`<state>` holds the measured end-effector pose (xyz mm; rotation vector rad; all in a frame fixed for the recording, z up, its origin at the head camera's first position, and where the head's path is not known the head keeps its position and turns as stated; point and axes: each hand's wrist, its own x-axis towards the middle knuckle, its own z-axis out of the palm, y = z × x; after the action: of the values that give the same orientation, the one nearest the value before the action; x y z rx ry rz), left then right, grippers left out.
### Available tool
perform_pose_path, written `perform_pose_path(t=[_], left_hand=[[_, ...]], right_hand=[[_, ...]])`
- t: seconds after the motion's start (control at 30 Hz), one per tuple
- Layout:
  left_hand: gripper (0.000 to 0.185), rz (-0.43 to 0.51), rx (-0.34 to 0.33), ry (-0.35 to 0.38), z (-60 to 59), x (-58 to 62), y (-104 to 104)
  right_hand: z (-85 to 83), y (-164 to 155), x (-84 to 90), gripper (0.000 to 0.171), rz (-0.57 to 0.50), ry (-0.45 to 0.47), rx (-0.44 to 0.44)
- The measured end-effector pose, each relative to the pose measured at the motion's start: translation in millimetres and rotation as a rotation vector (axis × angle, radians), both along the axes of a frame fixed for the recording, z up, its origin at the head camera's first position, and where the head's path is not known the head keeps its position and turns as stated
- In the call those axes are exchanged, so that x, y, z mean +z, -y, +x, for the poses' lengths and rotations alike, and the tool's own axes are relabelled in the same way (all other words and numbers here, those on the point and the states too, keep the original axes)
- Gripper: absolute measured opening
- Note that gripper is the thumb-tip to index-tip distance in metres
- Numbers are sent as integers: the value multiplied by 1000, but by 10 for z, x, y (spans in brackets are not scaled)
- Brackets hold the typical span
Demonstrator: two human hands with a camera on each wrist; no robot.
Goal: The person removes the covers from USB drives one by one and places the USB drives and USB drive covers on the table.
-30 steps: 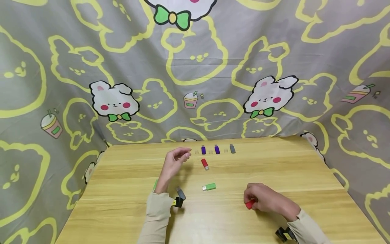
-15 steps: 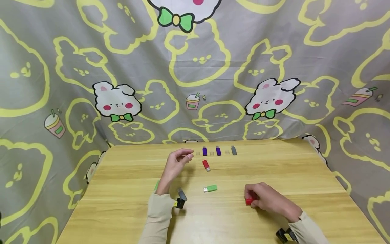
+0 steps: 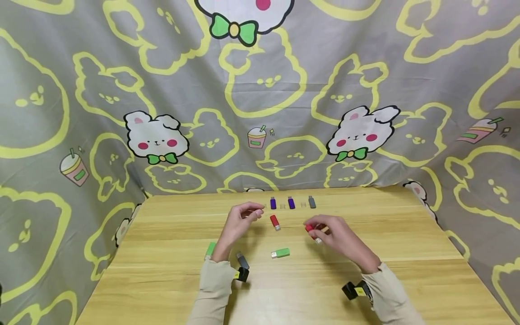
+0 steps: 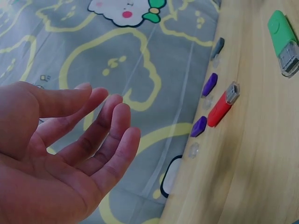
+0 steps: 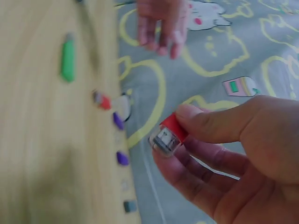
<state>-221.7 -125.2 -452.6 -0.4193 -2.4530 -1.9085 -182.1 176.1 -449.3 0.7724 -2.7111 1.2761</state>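
Right hand (image 3: 341,237) pinches small red plastic USB stick (image 5: 169,133), raised above wooden tabletop (image 3: 162,271), plug end toward left hand (image 3: 239,221); left fingers (image 4: 100,135) loosely spread, empty.

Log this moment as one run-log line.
right hand: pinches red USB stick, raised | left hand: open, holds nothing | table: red stick, green stick

Wooden desk (image 3: 162,280); on it a red stick (image 3: 275,221), a green stick (image 3: 280,253), two purple sticks (image 3: 273,203) (image 3: 291,203) and a grey one (image 3: 312,202) along the far edge.
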Motion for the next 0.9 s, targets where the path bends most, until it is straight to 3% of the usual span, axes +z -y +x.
perform_pose_path(t=[0.3, 0.47, 0.6, 0.9], left_hand=[[21, -22, -53, 2, -3, -26, -5], [18, -2, -67, 6, 5, -16, -42], [18, -5, -73, 17, 15, -1, -62], [22, -8, -113, 3, 14, 13, -103]], right_hand=[[-180, 350, 63, 22, -205, -29, -152], [-234, 513, 106, 20, -332, 28, -221], [-262, 609, 114, 19, -436, 71, -237], [-290, 705, 90, 19, -569, 65, -255]])
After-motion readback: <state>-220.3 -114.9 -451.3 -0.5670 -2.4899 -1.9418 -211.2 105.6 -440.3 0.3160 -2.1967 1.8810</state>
